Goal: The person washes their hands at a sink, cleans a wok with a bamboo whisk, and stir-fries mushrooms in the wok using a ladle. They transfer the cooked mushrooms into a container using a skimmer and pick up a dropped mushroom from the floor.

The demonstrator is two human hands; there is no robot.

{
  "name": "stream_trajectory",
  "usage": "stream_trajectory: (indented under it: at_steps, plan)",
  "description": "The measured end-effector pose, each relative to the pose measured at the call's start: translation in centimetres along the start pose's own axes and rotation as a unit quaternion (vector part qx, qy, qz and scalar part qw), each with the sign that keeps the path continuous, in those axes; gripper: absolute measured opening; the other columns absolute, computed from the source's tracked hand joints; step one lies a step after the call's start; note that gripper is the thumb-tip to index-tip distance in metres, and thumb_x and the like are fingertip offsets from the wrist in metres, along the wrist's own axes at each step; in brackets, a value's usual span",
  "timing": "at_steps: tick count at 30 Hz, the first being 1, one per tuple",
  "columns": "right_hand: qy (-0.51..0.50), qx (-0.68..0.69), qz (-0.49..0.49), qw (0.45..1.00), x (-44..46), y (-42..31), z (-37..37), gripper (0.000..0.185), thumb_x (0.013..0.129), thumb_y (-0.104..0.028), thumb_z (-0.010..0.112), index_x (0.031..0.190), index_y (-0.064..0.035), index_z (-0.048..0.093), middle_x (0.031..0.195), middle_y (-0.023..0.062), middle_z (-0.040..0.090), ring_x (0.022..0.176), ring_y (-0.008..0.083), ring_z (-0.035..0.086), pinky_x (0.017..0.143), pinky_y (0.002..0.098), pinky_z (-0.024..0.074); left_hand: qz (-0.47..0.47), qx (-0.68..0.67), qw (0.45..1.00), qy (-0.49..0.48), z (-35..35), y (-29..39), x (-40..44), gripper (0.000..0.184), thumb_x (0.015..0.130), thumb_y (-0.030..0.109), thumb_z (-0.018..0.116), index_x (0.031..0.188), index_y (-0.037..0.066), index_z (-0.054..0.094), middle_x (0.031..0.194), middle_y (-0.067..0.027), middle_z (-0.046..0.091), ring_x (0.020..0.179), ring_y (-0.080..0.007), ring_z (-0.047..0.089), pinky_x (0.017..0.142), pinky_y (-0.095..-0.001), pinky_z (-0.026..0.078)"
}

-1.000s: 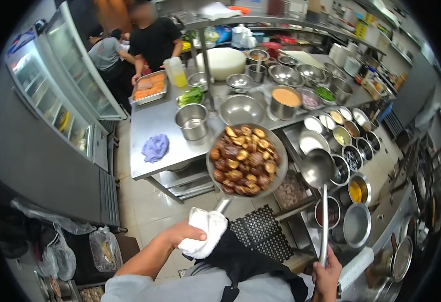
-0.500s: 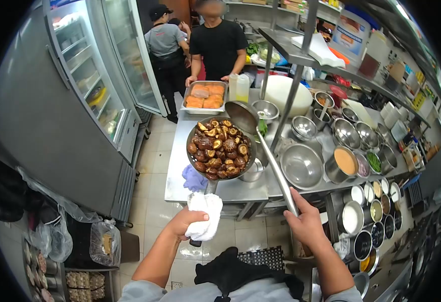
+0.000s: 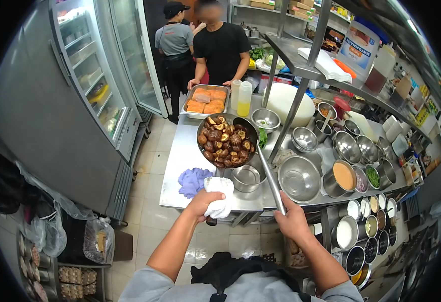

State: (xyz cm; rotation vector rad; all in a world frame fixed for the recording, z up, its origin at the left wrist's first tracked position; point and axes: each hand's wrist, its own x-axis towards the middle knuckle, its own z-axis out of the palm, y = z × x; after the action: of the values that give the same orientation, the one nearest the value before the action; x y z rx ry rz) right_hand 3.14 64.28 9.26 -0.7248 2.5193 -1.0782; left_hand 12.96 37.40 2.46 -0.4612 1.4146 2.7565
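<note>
My left hand [image 3: 206, 205] grips a folded white cloth [image 3: 220, 195] wrapped round the handle of a round dark strainer [image 3: 220, 172]. Glossy brown mushrooms [image 3: 223, 142], some cut side up, heap inside it above the steel counter. In my right hand [image 3: 293, 221] is the long handle of a steel ladle [image 3: 270, 176]. The ladle's bowl dips in at the right side of the mushrooms, partly hidden by them. Below the strainer, a steel pot [image 3: 247, 177] stands on the counter, and a crumpled purple cloth [image 3: 192, 182] lies left of it.
A steel tray of orange fillets [image 3: 206, 100] is at the counter's far end, with a person in black [image 3: 220, 50] holding its edge. Squeeze bottles [image 3: 244, 99] stand beside it. Steel bowls [image 3: 299, 178] and a shelf post [image 3: 291, 118] are on the right. A fridge [image 3: 92, 75] stands open at left.
The strainer has shifted slightly right, and the ladle's bowl has moved from above its rim down into the mushrooms. My right hand has moved slightly left.
</note>
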Motion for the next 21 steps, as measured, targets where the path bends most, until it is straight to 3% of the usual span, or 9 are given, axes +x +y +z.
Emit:
stream_trajectory:
  at_steps: [2, 5, 7, 11, 14, 15, 18, 20, 21]
  plan:
    - [-0.01, 0.003, 0.003, 1.0, -0.1, 0.1, -0.2, 0.061, 0.08, -0.009, 0.062, 0.134, 0.0052, 0.04, 0.124, 0.0254, 0.055, 0.119, 0.0271, 0.052, 0.097, 0.0308, 0.0398, -0.004, 0.0, 1.0, 0.018, 0.3, -0.4, 0.7, 0.034, 0.076, 0.012, 0.065, 0.107, 0.001, 0.058, 0.091, -0.0076, 0.063, 0.077, -0.0178, 0.062, 0.065, -0.0323, 0.052]
    - [0.004, 0.022, -0.016, 1.0, -0.4, 0.9, -0.4, 0.061, 0.08, -0.009, 0.062, 0.135, 0.0047, 0.039, 0.121, 0.0234, 0.057, 0.104, 0.0241, 0.06, 0.091, 0.0293, 0.0435, -0.001, 0.006, 0.999, 0.04, 0.9, -0.7, 1.1, 0.034, 0.075, 0.011, 0.065, 0.106, 0.001, 0.058, 0.091, -0.0074, 0.063, 0.077, -0.0179, 0.062, 0.065, -0.0324, 0.052]
    - [-0.007, 0.056, 0.018, 0.998, -0.9, 1.2, -0.7, 0.061, 0.08, -0.014, 0.061, 0.135, 0.0028, 0.04, 0.111, 0.0283, 0.06, 0.103, 0.0362, 0.061, 0.088, 0.0353, 0.0461, 0.003, 0.013, 0.999, 0.044, 1.3, -0.8, 1.3, 0.033, 0.075, 0.011, 0.066, 0.106, 0.001, 0.059, 0.091, -0.0074, 0.063, 0.077, -0.0179, 0.062, 0.065, -0.0323, 0.052]
    - [-0.012, 0.067, 0.022, 0.997, -1.7, 2.3, -1.1, 0.061, 0.08, -0.014, 0.061, 0.134, 0.0034, 0.041, 0.112, 0.0276, 0.06, 0.099, 0.0328, 0.063, 0.087, 0.034, 0.0468, 0.005, 0.033, 0.997, 0.065, 2.0, -0.9, 1.4, 0.031, 0.075, 0.01, 0.066, 0.103, 0.0, 0.06, 0.088, -0.0079, 0.063, 0.075, -0.0182, 0.062, 0.065, -0.0321, 0.052]
    - [-0.043, 0.088, 0.082, 0.992, -2.5, 1.9, -1.7, 0.061, 0.08, -0.012, 0.061, 0.135, 0.0029, 0.04, 0.114, 0.0266, 0.059, 0.095, 0.0284, 0.064, 0.086, 0.0317, 0.0466, 0.001, 0.044, 0.995, 0.087, 2.2, -1.1, 1.6, 0.031, 0.074, 0.009, 0.067, 0.103, -0.001, 0.06, 0.088, -0.0084, 0.063, 0.073, -0.0181, 0.063, 0.064, -0.0323, 0.052]
    - [-0.022, 0.089, 0.032, 0.995, -2.7, 2.7, -1.5, 0.061, 0.081, -0.008, 0.06, 0.137, 0.0023, 0.038, 0.094, 0.0138, 0.058, 0.075, 0.017, 0.055, 0.069, 0.0273, 0.0443, 0.002, 0.053, 0.995, 0.089, 2.1, -1.2, 1.6, 0.031, 0.074, 0.01, 0.067, 0.102, 0.0, 0.06, 0.088, -0.0083, 0.063, 0.074, -0.0178, 0.063, 0.064, -0.0322, 0.052]
    - [-0.005, 0.11, 0.017, 0.994, -3.9, 2.7, -2.0, 0.062, 0.081, -0.004, 0.06, 0.138, 0.0014, 0.037, 0.08, 0.0027, 0.059, 0.059, 0.0058, 0.048, 0.056, 0.0225, 0.0434, 0.003, 0.062, 0.994, 0.089, 2.2, -1.2, 1.7, 0.03, 0.074, 0.01, 0.067, 0.101, 0.0, 0.061, 0.087, -0.0078, 0.064, 0.073, -0.0169, 0.062, 0.063, -0.0313, 0.051]
    - [-0.011, 0.099, 0.037, 0.994, -4.6, 1.8, -2.8, 0.061, 0.08, -0.012, 0.061, 0.136, -0.0002, 0.04, 0.102, 0.0207, 0.065, 0.067, 0.0177, 0.057, 0.074, 0.0281, 0.0477, -0.004, 0.081, 0.992, 0.097, 2.0, -1.2, 1.8, 0.03, 0.074, 0.01, 0.067, 0.101, 0.0, 0.061, 0.085, -0.0069, 0.063, 0.071, -0.0164, 0.061, 0.062, -0.0306, 0.05]
    - [-0.008, 0.096, 0.039, 0.995, -4.9, 2.1, -2.9, 0.061, 0.08, -0.012, 0.061, 0.136, -0.0002, 0.04, 0.102, 0.0207, 0.065, 0.067, 0.0177, 0.057, 0.074, 0.0281, 0.0477, -0.009, 0.079, 0.993, 0.092, 2.0, -1.2, 1.9, 0.03, 0.074, 0.011, 0.067, 0.101, 0.001, 0.061, 0.084, -0.0063, 0.063, 0.07, -0.016, 0.061, 0.06, -0.0304, 0.05]
